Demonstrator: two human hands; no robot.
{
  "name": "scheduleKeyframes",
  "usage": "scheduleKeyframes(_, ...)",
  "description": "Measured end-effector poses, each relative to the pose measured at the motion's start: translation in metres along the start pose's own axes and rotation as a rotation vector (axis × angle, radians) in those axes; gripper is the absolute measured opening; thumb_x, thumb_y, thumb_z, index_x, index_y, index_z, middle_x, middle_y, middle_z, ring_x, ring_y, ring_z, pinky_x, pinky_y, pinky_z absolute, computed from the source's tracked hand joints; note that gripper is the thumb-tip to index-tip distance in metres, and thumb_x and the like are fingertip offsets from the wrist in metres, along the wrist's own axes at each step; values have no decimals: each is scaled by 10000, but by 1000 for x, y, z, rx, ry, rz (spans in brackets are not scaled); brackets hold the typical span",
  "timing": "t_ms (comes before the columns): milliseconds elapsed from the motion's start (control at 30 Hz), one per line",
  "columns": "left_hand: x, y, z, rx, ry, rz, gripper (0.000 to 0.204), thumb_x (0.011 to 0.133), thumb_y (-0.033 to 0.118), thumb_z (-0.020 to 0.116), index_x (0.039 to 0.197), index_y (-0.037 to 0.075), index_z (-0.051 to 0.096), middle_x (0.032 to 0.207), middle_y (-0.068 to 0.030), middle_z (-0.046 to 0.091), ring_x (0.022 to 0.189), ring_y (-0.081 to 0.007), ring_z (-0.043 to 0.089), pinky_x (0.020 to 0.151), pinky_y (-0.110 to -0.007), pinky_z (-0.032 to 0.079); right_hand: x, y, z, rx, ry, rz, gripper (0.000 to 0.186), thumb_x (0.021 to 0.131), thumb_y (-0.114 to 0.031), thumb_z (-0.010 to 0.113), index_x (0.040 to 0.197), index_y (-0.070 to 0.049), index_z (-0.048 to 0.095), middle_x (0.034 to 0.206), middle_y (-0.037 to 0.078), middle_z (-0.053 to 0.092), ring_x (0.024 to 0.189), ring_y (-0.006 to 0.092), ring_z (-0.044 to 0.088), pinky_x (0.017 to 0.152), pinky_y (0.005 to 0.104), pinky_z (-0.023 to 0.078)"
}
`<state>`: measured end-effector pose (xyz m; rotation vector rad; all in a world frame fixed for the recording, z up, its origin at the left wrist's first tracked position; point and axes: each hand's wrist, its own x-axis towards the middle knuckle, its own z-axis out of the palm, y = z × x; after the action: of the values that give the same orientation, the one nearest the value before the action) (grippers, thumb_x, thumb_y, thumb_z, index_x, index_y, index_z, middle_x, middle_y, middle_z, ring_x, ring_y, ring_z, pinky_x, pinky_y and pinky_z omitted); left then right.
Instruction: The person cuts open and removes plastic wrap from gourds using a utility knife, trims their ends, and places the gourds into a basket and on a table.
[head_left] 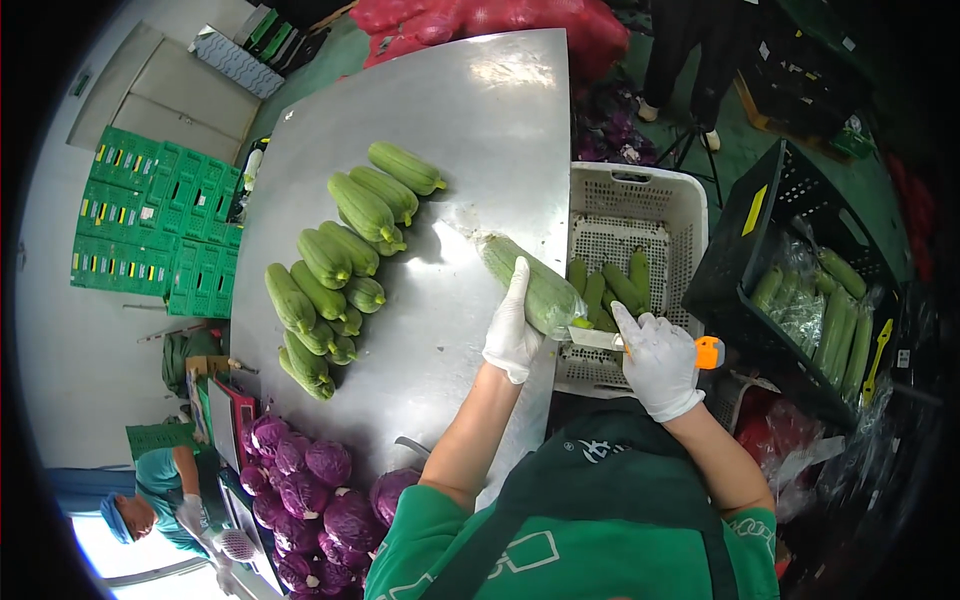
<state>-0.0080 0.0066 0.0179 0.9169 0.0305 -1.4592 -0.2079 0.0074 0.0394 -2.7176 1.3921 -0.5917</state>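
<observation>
A large pale-green squash [530, 285] lies slantwise over the right edge of the metal table, with what looks like clear film at its ends. My left hand [513, 335], in a white glove, is closed around its near side, thumb on top. In my gloved right hand [655, 365] is a knife with an orange handle [710, 352]. Its pale flat blade [597, 339] touches or nearly touches the squash's stem end. My right index finger extends along the blade side. Several more squashes [322, 256] rest in rows on the table to the left.
Beside the metal table [450, 120] stands a white crate [690, 220] with green squashes inside. A black crate [745, 240] of bagged squashes is at right. Purple cabbages [320, 500] pile at lower left, near a curved blade [412, 445] and a co-worker [165, 490]. Red sacks [480, 15] lie behind.
</observation>
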Motion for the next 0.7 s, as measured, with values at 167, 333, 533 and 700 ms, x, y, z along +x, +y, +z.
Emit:
scheduleKeyframes(167,1,-6,3,26,35,3,630,889,371,657,1324,13,375,1204,-145,497,1108,-276,524,953,-446,480,-3,2,-2,-58,-48,-8,389,750,-147,590,1134,-113,645,674,23,514,629,185,545,559,335,445)
scheduleKeyframes(333,4,-11,6,39,84,17,641,871,353,684,1325,18,381,1218,-154,500,1121,-292,528,939,-479,492,-10,8,-3,-69,-49,15,384,755,-155,580,1132,-122,650,676,23,515,629,184,543,564,330,444)
scheduleKeyframes(533,10,-22,4,36,103,7,616,857,317,707,1309,29,404,1232,-152,506,1122,-290,539,908,-495,513,-15,11,0,-88,-29,66,380,757,-150,566,1128,-125,646,684,19,526,636,185,549,568,324,436)
scheduleKeyframes(700,10,-29,9,40,137,-38,580,872,321,687,1307,58,411,1222,-128,518,1105,-275,549,914,-464,508,-12,12,2,-112,9,106,379,764,-155,560,1134,-129,641,689,19,531,641,186,553,585,319,434)
